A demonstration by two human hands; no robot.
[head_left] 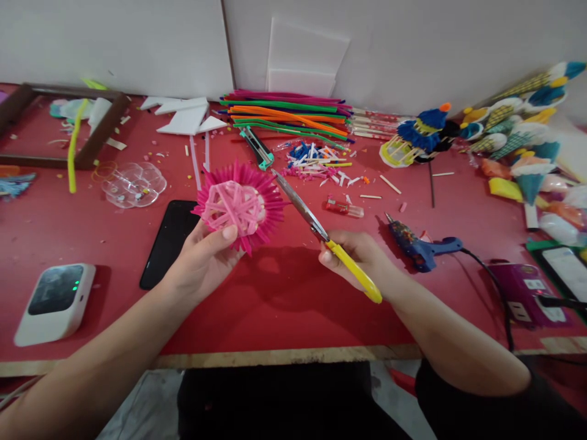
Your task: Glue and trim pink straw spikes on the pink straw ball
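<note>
A round pink craft piece (232,211) with a fringed magenta rim and light pink strips crossing its middle is held up by my left hand (206,260), thumb on its lower face. My right hand (351,256) grips scissors (316,226) with long yellow handles. Their blades look nearly closed and point up and left, the tips by the right upper side of the fringe. Whether the tips touch the fringe I cannot tell. Part of my right fingers is hidden behind the handles. Below both hands lies the red tabletop (284,305).
Behind lie colourful pipe cleaners (288,116), a utility knife (257,146) and small cut bits (316,160). Rightward are a glue gun (419,244), a purple power box (523,293) and cone-shaped crafts (527,140). A black phone (167,238) and white device (57,302) lie left.
</note>
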